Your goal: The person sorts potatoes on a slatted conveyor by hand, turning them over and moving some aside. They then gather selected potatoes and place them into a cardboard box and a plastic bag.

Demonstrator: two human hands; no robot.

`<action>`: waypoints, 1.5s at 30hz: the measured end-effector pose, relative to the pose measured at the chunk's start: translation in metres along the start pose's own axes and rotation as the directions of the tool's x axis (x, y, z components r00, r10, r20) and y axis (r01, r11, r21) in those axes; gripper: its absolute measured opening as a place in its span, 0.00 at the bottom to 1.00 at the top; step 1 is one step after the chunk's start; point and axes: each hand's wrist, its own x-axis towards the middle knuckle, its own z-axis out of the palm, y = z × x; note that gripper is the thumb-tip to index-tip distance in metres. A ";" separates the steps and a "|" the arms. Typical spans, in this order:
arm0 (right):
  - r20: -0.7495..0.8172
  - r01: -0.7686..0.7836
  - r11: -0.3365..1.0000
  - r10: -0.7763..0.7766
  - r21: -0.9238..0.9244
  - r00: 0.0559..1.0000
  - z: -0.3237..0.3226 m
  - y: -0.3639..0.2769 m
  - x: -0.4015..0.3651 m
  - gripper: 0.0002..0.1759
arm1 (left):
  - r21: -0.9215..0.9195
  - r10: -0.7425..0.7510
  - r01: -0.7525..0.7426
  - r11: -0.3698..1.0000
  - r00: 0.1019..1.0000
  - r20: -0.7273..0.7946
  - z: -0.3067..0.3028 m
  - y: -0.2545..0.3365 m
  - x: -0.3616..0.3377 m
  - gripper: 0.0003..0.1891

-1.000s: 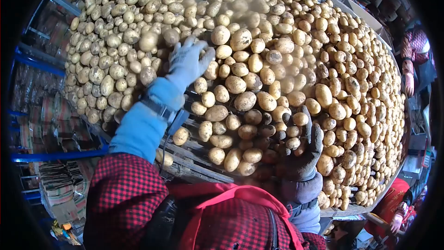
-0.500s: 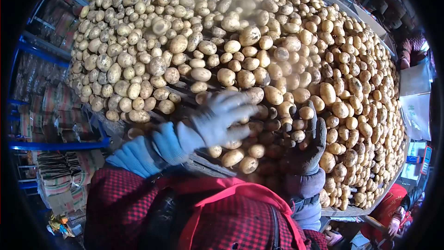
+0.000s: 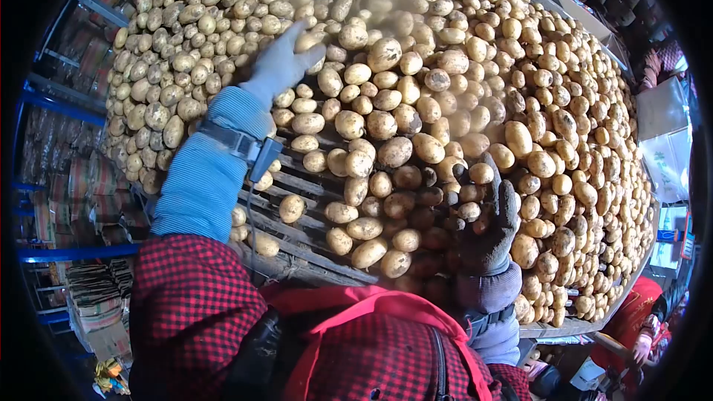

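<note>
A large heap of yellow-brown potatoes (image 3: 416, 74) covers a slatted sorting table (image 3: 297, 234). My left hand (image 3: 281, 63), in a light grey glove with a blue sleeve, reaches far up the heap, fingers spread flat on the potatoes and holding none. My right hand (image 3: 486, 226), in a dark glove, rests at the near edge of the pile with fingers raised among small potatoes. I cannot see anything gripped in it. A black strap with a cable sits on my left wrist (image 3: 241, 145).
Blue metal racking (image 3: 59, 100) with stacked sacks stands at the left. A person in red (image 3: 639, 319) works at the lower right, and another person's sleeve (image 3: 665, 59) shows at the upper right. A white sheet (image 3: 665, 141) hangs at the right edge.
My left hand swept down toward the near edge, then reached back up to the upper left of the heap. Potatoes have rolled down onto the slats. My right hand has stayed in place.
</note>
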 end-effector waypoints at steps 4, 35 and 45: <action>-0.119 -0.034 0.999 0.030 -0.038 0.992 0.002 0.001 0.003 0.29 | -0.112 0.181 -0.170 0.979 0.978 0.099 -0.028 0.004 -0.015 0.28; -0.138 -0.085 0.994 0.094 0.069 0.986 -0.017 0.009 0.005 0.29 | 0.343 -0.158 0.070 0.937 0.959 0.236 0.006 -0.023 -0.039 0.32; 0.048 -0.037 0.992 0.043 -0.124 0.998 -0.021 0.012 0.005 0.32 | -0.204 0.709 -0.738 0.643 0.675 -0.205 0.073 0.102 -0.144 0.19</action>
